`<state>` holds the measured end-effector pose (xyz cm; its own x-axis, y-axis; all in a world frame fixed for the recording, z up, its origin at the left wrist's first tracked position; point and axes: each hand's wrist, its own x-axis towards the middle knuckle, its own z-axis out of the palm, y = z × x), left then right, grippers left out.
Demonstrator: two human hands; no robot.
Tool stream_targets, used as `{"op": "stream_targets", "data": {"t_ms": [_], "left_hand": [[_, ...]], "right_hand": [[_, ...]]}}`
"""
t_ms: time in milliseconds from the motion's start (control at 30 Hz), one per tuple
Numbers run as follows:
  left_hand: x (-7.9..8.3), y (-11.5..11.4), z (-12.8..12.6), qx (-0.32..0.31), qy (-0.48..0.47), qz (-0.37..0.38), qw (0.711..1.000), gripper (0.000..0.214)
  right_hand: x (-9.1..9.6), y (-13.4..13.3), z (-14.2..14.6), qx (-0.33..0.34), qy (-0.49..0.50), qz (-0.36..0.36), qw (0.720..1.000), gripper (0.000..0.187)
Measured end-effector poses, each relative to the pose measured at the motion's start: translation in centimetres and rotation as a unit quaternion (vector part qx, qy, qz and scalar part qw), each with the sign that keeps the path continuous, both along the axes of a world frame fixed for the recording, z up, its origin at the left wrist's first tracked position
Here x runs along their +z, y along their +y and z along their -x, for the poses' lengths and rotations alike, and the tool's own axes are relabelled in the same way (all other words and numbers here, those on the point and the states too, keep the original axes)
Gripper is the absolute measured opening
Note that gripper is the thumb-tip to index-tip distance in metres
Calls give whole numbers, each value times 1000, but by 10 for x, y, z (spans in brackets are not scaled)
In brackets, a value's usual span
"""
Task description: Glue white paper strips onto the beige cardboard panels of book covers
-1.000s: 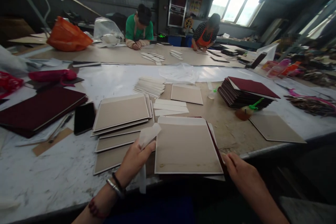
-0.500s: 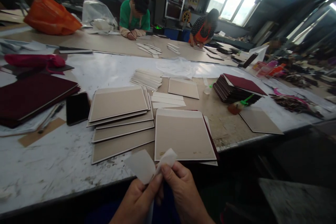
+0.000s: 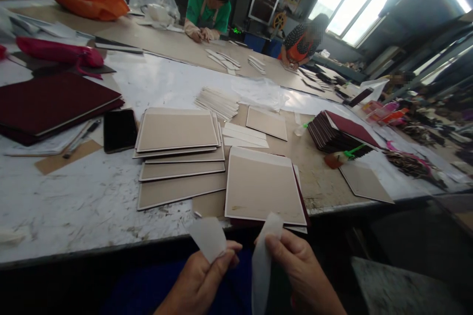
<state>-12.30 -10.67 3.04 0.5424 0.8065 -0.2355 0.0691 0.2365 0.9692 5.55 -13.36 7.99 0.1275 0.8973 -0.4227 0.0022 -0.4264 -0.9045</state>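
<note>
My left hand (image 3: 201, 275) pinches a short, translucent white strip (image 3: 208, 237) between thumb and fingers in front of the table edge. A longer white strip (image 3: 261, 268) is gripped in my right hand (image 3: 301, 261) and hangs down below it. The two hands are apart, with a dark gap between the strips. Just beyond them lies a beige panel with a white border (image 3: 262, 182), on top of dark red pieces at the table's front edge. To its left is a stack of similar beige panels (image 3: 177, 130), fanned toward me.
White strips (image 3: 246, 135) and a strip pile (image 3: 218, 103) lie behind the panels. A phone (image 3: 120, 130) and dark red folders (image 3: 55, 103) are left. Right are a green-tipped glue bottle (image 3: 336, 158) and a dark red stack (image 3: 343, 130). Two people (image 3: 209, 7) work across the table.
My hands have moved apart, the right one going right. The strips that met between my fingers are now separate, one in each hand. The camera view has shifted slightly.
</note>
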Motion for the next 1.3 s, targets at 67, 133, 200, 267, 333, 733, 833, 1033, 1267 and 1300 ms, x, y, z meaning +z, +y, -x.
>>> {"op": "stream_targets", "data": {"t_ms": [67,133,200,267,333,733,833,1033,1267,1300], "left_hand": [[3,6,4,15,-13,48,999,48],[8,12,7,16,-26,62,998,46],[14,15,7,31,-21,44,998,37],[17,16,6,57,-4,35,998,34],[17,14,4,89,6,48,995,31],[-14,21,8,78,120,-486,862,19],[-11,27,8,75,155,-590,789,24],[-7,37,7,79,178,-605,772,22],[-14,42,6,61,192,-602,772,25],[-14,43,6,59,194,-603,771,25]], "right_hand": [[3,0,2,139,-91,-11,986,29],[4,1,8,236,-130,-13,963,28],[1,2,15,267,-121,-1,956,26],[-5,2,18,234,-93,12,968,25],[-10,3,19,180,-72,23,981,28],[13,76,-27,300,-269,52,914,32],[11,95,-31,345,-267,49,898,32],[6,115,-31,386,-310,38,868,32],[5,120,-31,390,-352,31,850,32],[5,120,-31,390,-354,32,849,31]]}}
